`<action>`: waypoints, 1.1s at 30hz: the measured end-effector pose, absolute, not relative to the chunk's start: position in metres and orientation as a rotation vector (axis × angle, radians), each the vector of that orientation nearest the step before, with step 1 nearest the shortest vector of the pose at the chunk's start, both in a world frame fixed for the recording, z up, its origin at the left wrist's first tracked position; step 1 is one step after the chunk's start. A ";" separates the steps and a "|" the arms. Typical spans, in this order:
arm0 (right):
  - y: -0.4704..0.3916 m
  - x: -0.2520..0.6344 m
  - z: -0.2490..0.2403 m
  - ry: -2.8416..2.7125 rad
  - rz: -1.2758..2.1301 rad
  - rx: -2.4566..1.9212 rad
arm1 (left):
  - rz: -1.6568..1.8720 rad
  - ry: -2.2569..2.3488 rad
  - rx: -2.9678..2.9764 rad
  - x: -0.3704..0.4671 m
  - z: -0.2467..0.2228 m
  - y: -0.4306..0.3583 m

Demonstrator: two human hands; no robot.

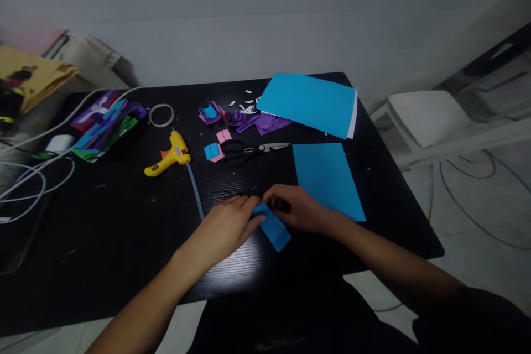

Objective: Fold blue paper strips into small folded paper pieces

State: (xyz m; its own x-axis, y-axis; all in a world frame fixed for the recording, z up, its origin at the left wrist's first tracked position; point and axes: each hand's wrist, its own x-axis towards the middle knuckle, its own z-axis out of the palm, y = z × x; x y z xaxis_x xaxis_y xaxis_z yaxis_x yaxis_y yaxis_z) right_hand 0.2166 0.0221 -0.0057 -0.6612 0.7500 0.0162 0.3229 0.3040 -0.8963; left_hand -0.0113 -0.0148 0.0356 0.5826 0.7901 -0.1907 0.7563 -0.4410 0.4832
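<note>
A narrow folded piece of blue paper (274, 230) lies between my hands at the front of the black table. My left hand (232, 224) pinches its far left edge, thumb on top of the paper. With fingers bent, my right hand (292, 204) grips the far end of the same piece, its fingertips close to those of the left. Part of the paper is hidden under the fingers. To the right, a flat blue sheet (329, 180) lies partly behind my right wrist. Black-handled scissors (253, 150) rest beyond my hands, blades pointing right.
On the black table (124, 232), a yellow glue gun (174, 154) and a tape roll (161, 115) are at left. Small folded papers (212, 151), purple pieces (269, 123) and a blue stack (309, 102) lie farther back. White cables (39, 177) loop at far left.
</note>
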 end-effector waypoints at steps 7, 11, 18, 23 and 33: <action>0.022 0.216 -0.006 -2.111 1.338 -0.965 | 0.158 1.218 2.311 -0.011 0.032 -0.015; 0.022 0.217 -0.006 -2.101 1.348 -0.990 | 0.172 1.224 2.305 -0.012 0.031 -0.015; 0.022 0.217 -0.002 -2.085 1.373 -1.000 | 0.153 1.234 2.293 -0.010 0.030 -0.016; 0.021 0.217 -0.002 -2.073 1.372 -1.004 | 0.159 1.236 2.300 -0.010 0.030 -0.015; 0.021 0.217 -0.004 -2.076 1.329 -0.993 | 0.204 1.223 2.304 -0.010 0.031 -0.015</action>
